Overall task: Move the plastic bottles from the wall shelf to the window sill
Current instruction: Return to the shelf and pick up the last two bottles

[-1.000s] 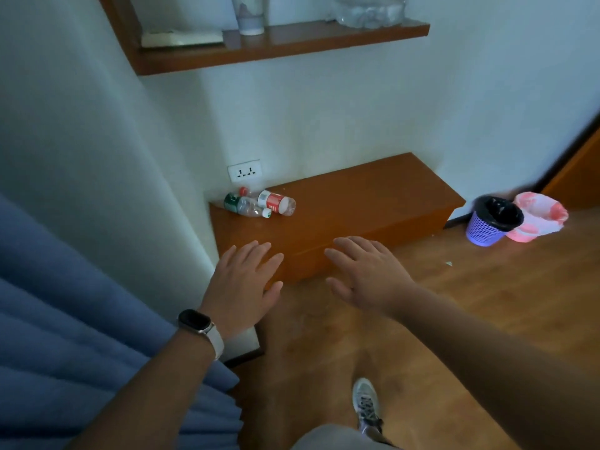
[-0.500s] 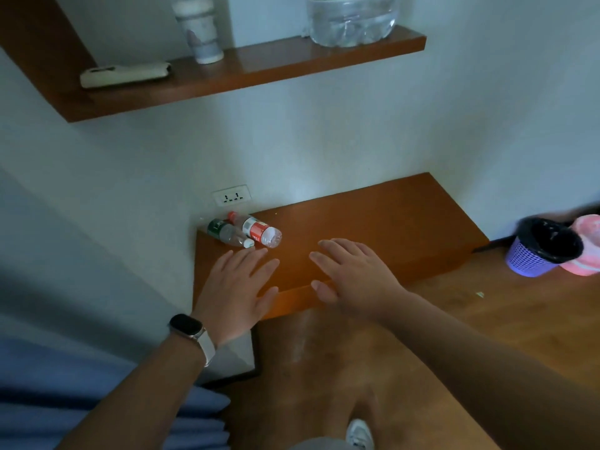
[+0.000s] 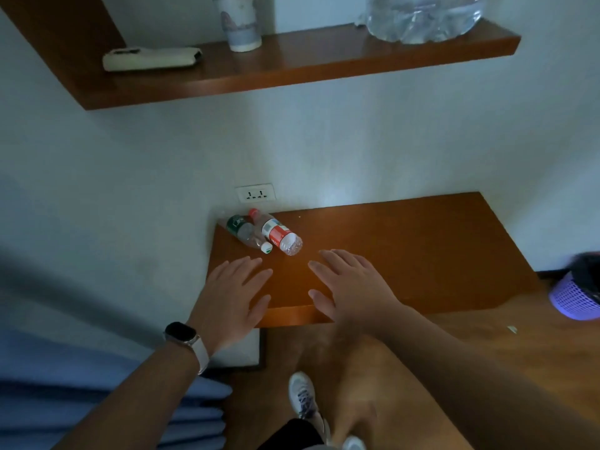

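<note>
Two small clear plastic bottles lie side by side in the back left corner of a low wooden shelf (image 3: pixel 406 254) fixed to the wall. The red-label bottle (image 3: pixel 277 232) has its red cap toward the wall. The green-label bottle (image 3: pixel 248 233) lies to its left, its white cap pointing at me. My left hand (image 3: pixel 232 295) hovers flat and empty just in front of the bottles, a watch on its wrist. My right hand (image 3: pixel 349 284) is spread open beside it, a little right of the red-label bottle. Neither hand touches a bottle.
A higher wooden shelf (image 3: pixel 292 69) carries a white remote (image 3: pixel 151 58), a cup (image 3: pixel 242 24) and a large water jug (image 3: pixel 422 17). A wall socket (image 3: pixel 256 193) sits above the bottles. Blue curtain (image 3: pixel 81 401) at lower left, a purple bin (image 3: pixel 576 293) on the floor at right.
I have stepped closer to the wall; the bottles and low shelf loom larger. Both hands have moved forward over the shelf's front edge, still open.
</note>
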`<state>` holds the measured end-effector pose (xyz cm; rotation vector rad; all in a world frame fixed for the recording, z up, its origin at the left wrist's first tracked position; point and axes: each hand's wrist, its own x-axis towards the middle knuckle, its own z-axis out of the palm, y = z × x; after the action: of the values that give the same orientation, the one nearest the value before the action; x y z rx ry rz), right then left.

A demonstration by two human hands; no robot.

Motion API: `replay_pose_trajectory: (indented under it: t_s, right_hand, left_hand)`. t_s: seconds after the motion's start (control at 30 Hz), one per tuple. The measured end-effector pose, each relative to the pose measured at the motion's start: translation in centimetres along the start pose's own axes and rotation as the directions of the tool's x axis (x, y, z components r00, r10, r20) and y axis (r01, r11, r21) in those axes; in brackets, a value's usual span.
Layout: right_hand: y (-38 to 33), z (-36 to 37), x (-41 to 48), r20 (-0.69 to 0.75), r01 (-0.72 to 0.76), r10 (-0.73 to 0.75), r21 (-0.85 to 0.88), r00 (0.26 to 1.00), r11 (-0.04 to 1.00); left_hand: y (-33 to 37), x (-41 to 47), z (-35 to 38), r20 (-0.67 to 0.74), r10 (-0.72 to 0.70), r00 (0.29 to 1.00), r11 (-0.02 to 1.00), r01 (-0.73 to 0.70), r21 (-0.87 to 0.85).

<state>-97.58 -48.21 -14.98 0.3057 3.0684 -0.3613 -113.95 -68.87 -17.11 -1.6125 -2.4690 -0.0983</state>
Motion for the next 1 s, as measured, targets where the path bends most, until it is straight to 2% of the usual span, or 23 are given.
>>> replay_pose_trajectory:
  t_s: [0.27,0.5,0.83,1.0]
  right_hand:
    - [1.8,-0.1,6.0,0.048,-0.043,0.043,-0.011,0.998,0.999]
    - [2.4,0.2,13.7,0.087,-0.063,0.072,-0.099,0.994,0.993]
    - [2.7,3.6,21.4,0.151,-0.093,0.095,-0.019,0.984,0.995]
    - [3.1,6.4,24.3,0.186,-0.092,0.083,0.045,0.979,0.995]
  left_hand:
    - [-5.3,4.0,5.8,0.045,-0.11,0.993,0.993,0.112,-0.041]
    - [-10.6,8.1,10.4,0.086,-0.192,0.978,0.971,0.202,-0.129]
    - [-13.5,10.4,12.8,0.18,-0.377,0.909,0.877,0.412,-0.246]
    - [-14.5,10.5,14.9,0.221,-0.436,0.872,0.852,0.479,-0.211]
